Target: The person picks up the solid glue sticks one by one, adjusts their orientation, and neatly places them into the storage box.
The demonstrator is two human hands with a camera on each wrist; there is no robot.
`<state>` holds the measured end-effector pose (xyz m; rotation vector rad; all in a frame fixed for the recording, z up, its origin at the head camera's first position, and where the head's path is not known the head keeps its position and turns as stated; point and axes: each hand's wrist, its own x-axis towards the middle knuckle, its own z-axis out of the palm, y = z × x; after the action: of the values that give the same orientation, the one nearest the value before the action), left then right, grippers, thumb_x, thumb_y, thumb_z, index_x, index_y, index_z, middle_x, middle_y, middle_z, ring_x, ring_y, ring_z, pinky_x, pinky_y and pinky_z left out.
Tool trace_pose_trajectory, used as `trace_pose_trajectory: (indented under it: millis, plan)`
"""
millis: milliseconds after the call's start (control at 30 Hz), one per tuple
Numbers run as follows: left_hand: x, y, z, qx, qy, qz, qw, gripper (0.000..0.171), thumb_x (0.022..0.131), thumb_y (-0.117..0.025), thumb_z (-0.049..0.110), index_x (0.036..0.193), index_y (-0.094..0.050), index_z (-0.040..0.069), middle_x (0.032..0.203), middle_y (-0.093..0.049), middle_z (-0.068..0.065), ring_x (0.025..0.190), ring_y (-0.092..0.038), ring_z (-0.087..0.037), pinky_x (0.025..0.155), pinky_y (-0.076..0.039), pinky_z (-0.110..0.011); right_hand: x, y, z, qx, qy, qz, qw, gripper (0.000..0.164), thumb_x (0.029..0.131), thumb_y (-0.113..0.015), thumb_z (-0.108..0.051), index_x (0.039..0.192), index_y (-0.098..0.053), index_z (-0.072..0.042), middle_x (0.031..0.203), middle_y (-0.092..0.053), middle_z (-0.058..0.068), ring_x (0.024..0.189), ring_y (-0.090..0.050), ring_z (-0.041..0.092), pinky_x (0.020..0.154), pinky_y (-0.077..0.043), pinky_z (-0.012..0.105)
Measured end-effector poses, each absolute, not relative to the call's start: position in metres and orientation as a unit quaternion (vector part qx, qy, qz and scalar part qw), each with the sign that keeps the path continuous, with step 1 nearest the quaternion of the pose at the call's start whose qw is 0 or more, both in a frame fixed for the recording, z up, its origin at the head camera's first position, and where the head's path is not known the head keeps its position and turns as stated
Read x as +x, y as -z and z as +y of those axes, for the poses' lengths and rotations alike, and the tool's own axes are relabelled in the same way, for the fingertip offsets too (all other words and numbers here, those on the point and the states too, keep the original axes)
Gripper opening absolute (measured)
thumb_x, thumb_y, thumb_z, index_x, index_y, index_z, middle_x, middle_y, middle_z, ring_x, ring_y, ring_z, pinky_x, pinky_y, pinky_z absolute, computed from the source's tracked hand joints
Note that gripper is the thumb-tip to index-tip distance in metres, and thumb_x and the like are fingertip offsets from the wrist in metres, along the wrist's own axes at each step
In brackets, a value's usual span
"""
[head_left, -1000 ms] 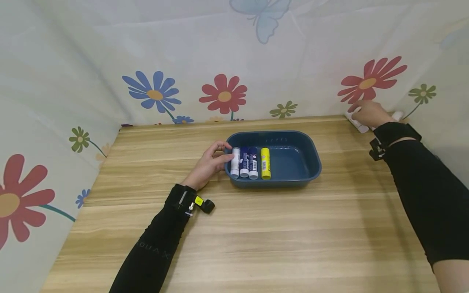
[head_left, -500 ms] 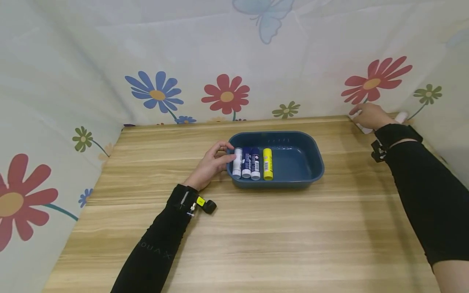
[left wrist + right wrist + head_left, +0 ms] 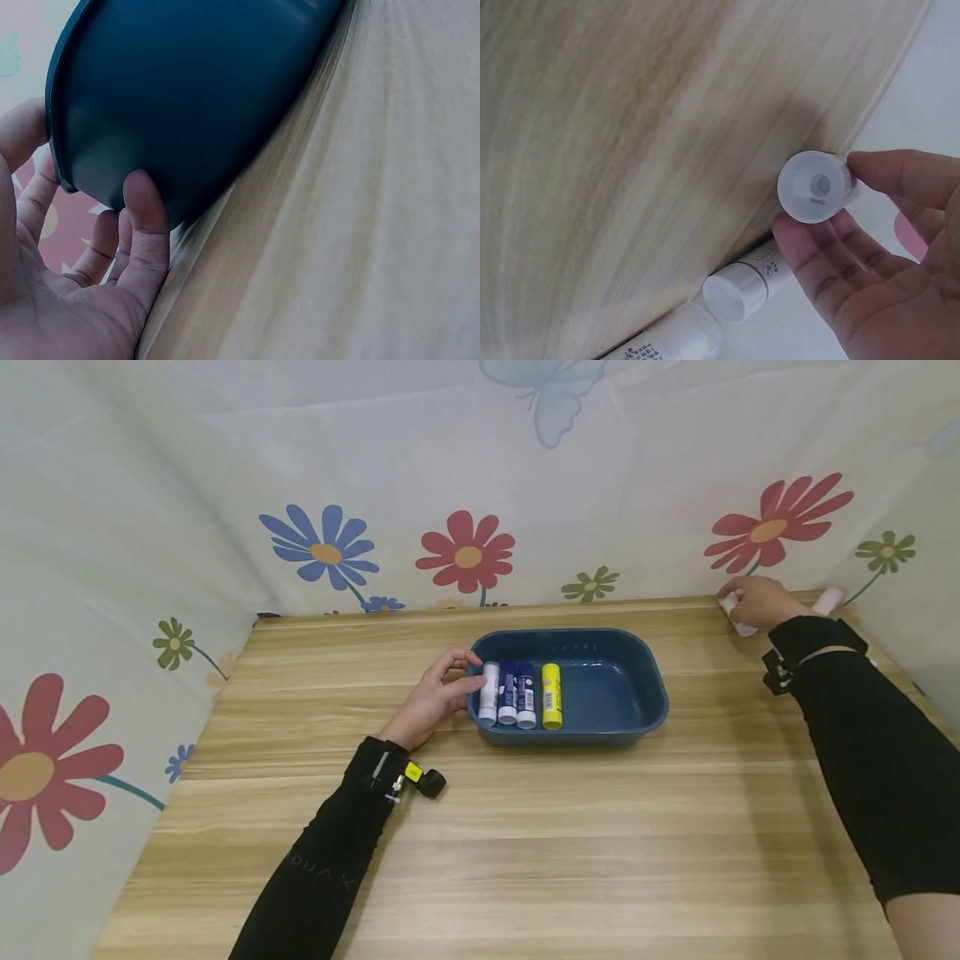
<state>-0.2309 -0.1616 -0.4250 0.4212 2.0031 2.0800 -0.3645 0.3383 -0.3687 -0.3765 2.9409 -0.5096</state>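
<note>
A dark blue plastic tray [image 3: 615,693] holds a row of glue sticks at its left end: a white one [image 3: 489,693], two navy ones with white ends [image 3: 507,693] and a yellow one [image 3: 552,696]. My left hand [image 3: 435,693] grips the tray's left end, thumb and forefinger at the rim, other fingers on the outer wall [image 3: 180,97]. At the back right corner, my right hand [image 3: 765,602] pinches a white glue stick [image 3: 815,186] between thumb and fingers, its hollow end facing the right wrist camera.
Two more white glue sticks, one near the right fingers [image 3: 739,292] and one farther along [image 3: 667,337], lie along the table's edge. Flowered cloth walls [image 3: 390,468] rise at the back and both sides of the wooden table [image 3: 585,843].
The head view has shifted slightly, moving everything a little to the right in frame. My right hand has lowered slightly at the white glue stick. The left hand stays on the tray.
</note>
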Motion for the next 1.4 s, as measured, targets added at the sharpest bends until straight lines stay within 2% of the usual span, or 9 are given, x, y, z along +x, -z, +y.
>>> trace_pose_trajectory:
  millis: [233, 433, 767, 1033, 1267, 1400]
  plan:
    - [-0.231, 0.425, -0.16, 0.142, -0.704, 0.687, 0.112, 0.04, 0.087, -0.064, 0.028, 0.119, -0.047, 0.01, 0.121, -0.033, -0.012, 0.103, -0.051, -0.029, 0.077, -0.051, -0.035, -0.37, 0.375, 0.34, -0.121, 0.161, 0.976, 0.087, 0.052, 0.073, -0.05, 0.0, 0.124, -0.046, 0.004, 0.112, -0.04, 0.033, 0.073, -0.041, 0.034, 0.053, -0.036, 0.034]
    - [-0.231, 0.425, -0.161, 0.144, -0.707, 0.683, 0.11, 0.042, 0.087, -0.064, 0.029, 0.119, -0.047, 0.01, 0.12, -0.033, -0.012, 0.101, -0.051, -0.029, 0.075, -0.051, -0.035, -0.366, 0.369, 0.337, -0.105, 0.187, 0.974, 0.074, 0.05, 0.077, -0.054, -0.004, 0.126, -0.046, 0.004, 0.112, -0.041, 0.034, 0.07, -0.042, 0.033, 0.053, -0.037, 0.035]
    - [-0.231, 0.427, -0.162, 0.14, -0.706, 0.685, 0.113, 0.038, 0.086, -0.065, 0.031, 0.117, -0.048, 0.014, 0.121, -0.034, -0.013, 0.099, -0.052, -0.03, 0.075, -0.05, -0.035, -0.354, 0.356, 0.327, -0.105, 0.251, 0.959, 0.079, 0.05, 0.085, -0.055, -0.008, 0.132, -0.041, 0.002, 0.123, -0.039, 0.037, 0.103, -0.043, 0.043, 0.069, -0.045, 0.04]
    - [-0.229, 0.427, -0.16, 0.138, -0.708, 0.684, 0.112, 0.036, 0.087, -0.063, 0.03, 0.117, -0.048, 0.015, 0.119, -0.037, -0.013, 0.098, -0.052, -0.03, 0.073, -0.05, -0.033, -0.335, 0.345, 0.316, -0.106, 0.323, 0.937, 0.081, 0.051, 0.088, -0.055, -0.008, 0.137, -0.038, -0.003, 0.127, -0.04, 0.032, 0.107, -0.043, 0.038, 0.071, -0.047, 0.034]
    - [-0.228, 0.426, -0.16, 0.134, -0.705, 0.688, 0.108, 0.034, 0.088, -0.063, 0.028, 0.116, -0.048, 0.016, 0.121, -0.034, -0.012, 0.099, -0.051, -0.029, 0.072, -0.05, -0.032, -0.32, 0.341, 0.311, -0.11, 0.367, 0.922, 0.06, 0.052, 0.09, -0.055, -0.009, 0.138, -0.037, -0.007, 0.129, -0.037, 0.028, 0.105, -0.043, 0.036, 0.067, -0.047, 0.022]
    - [-0.227, 0.424, -0.16, 0.135, -0.705, 0.688, 0.109, 0.034, 0.088, -0.063, 0.027, 0.117, -0.048, 0.015, 0.122, -0.033, -0.012, 0.1, -0.051, -0.029, 0.073, -0.05, -0.032, -0.314, 0.339, 0.309, -0.109, 0.389, 0.914, 0.045, 0.053, 0.09, -0.057, -0.012, 0.139, -0.036, -0.01, 0.13, -0.036, 0.026, 0.105, -0.042, 0.036, 0.067, -0.047, 0.019]
